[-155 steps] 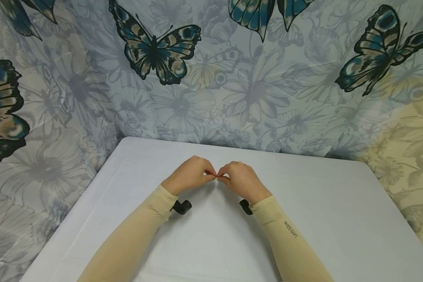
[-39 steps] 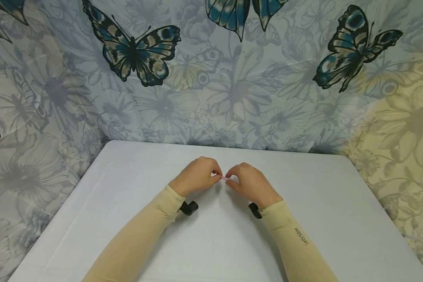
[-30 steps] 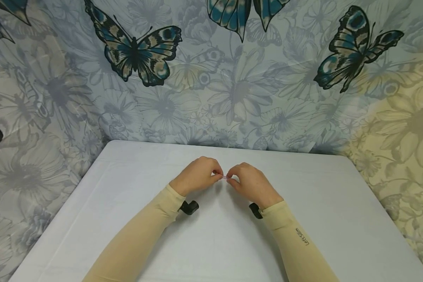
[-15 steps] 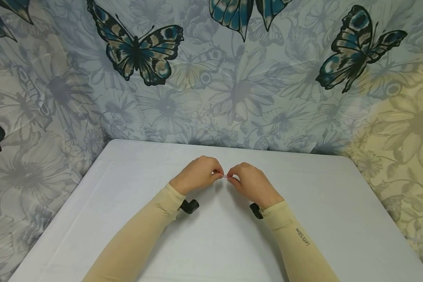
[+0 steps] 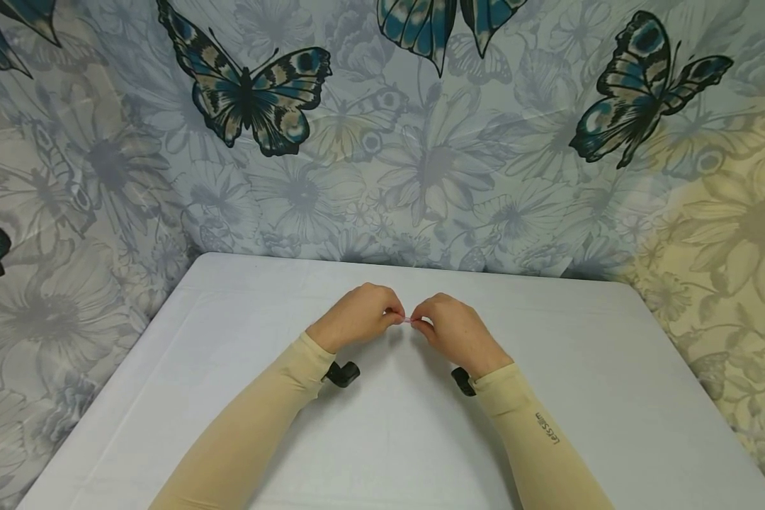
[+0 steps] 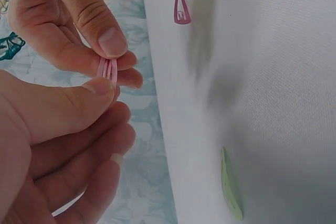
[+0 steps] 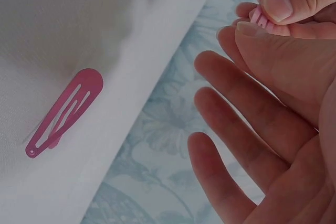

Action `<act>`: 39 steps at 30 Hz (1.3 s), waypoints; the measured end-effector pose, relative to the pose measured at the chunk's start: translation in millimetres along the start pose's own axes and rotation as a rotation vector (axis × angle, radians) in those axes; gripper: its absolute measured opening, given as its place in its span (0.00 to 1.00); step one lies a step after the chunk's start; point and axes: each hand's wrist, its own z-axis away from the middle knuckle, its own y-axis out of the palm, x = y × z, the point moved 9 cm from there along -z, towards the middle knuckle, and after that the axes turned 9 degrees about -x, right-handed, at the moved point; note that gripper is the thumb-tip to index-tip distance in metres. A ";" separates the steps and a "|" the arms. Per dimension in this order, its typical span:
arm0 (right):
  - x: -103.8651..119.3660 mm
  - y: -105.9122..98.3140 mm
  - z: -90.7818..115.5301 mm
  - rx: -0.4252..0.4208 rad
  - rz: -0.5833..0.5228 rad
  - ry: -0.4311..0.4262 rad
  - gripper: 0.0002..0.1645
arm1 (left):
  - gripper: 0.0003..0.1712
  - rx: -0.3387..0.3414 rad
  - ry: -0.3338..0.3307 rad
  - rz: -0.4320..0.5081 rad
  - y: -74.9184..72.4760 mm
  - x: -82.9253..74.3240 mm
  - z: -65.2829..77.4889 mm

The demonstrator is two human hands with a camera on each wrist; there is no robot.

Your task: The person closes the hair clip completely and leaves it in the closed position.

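Observation:
A pale pink snap hair clip is held between both hands over the far middle of the table. My left hand pinches one end of it between thumb and finger. The other end sits in the thumb-and-finger pinch of my right hand, whose other fingers spread loosely in the right wrist view. Only a short slotted middle part of the clip shows; fingertips cover its ends.
On the white table, the left wrist view shows a dark pink snap clip and a green clip. A dark pink clip also lies in the right wrist view. Butterfly-patterned cloth hangs behind the table.
Five seconds ago the fingertips nearly met around a tiny yellow-orange bit; now a pink clip bridges a small gap between them. Over the last second the hands stay almost still.

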 end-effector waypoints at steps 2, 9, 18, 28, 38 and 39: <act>0.7 -0.6 0.1 -0.004 0.004 -0.006 0.03 | 0.06 -0.001 0.007 0.002 0.1 -0.2 0.2; 2.0 -0.4 0.0 -0.019 0.018 -0.019 0.03 | 0.07 -0.001 0.005 0.002 0.7 -0.1 0.1; 1.8 1.0 1.1 -0.017 0.011 -0.028 0.03 | 0.07 0.007 0.032 -0.005 2.0 -1.1 0.7; 2.7 0.6 0.6 -0.035 -0.019 -0.049 0.03 | 0.06 -0.014 0.135 -0.048 -0.7 -7.1 1.8; 2.5 -1.1 -1.1 -0.055 -0.024 -0.050 0.02 | 0.06 -0.028 0.189 -0.078 -2.9 -8.6 2.1; 2.6 -1.0 -1.2 -0.051 -0.026 -0.047 0.02 | 0.06 -0.029 0.196 -0.082 -2.9 -8.6 2.4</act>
